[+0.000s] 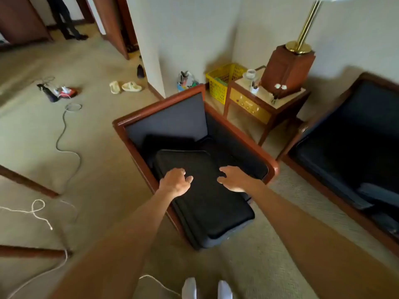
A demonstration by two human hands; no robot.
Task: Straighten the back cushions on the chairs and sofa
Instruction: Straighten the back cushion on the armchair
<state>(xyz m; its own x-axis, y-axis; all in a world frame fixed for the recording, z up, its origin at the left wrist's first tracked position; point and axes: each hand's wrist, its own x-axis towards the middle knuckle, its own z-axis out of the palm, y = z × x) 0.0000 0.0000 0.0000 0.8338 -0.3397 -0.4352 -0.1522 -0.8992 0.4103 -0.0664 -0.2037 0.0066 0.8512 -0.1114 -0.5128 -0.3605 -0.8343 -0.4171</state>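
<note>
A wooden-framed armchair (218, 117) with dark upholstery stands in front of me. A dark back cushion (203, 199) lies flat on its seat, its near end hanging over the front edge. A second dark cushion (168, 141) sits behind it against the grey inner back. My left hand (176, 182) hovers over the flat cushion's left part with fingers loosely curled. My right hand (234, 178) is spread over the cushion's right part, fingers apart. Neither hand grips anything. A dark sofa (349, 139) with wooden trim stands at the right.
A side table (265, 104) with a lamp base (287, 70) and a cup stands between chair and sofa. A yellow basket (222, 83) sits behind it. Cables (64, 134), slippers (125, 86) and small items lie on the carpet at left. A person's legs (67, 20) stand far back.
</note>
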